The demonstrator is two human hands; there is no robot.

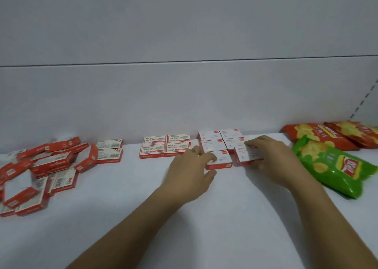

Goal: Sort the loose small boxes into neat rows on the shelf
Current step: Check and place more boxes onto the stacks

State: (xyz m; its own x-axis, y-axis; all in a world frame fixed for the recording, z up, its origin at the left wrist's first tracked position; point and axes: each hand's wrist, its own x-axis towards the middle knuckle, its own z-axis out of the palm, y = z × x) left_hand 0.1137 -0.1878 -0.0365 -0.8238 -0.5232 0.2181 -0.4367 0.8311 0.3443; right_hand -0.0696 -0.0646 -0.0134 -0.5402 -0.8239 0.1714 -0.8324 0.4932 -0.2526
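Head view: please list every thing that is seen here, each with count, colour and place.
shelf: one, white, under everything.
loose boxes: heap, count unclear, red and white, far left.
24/6 boxes: two, red and white, left of centre.
centre boxes: four, red and white, centre.
right boxes: four, white tops, behind the hands.
left front box: one, red and white, before right boxes.
right front box: one, same colours, beside it.
red chip bags: two, far right.
green chip bag: one, before them.
left hand: grips left front box.
right hand: grips right front box.
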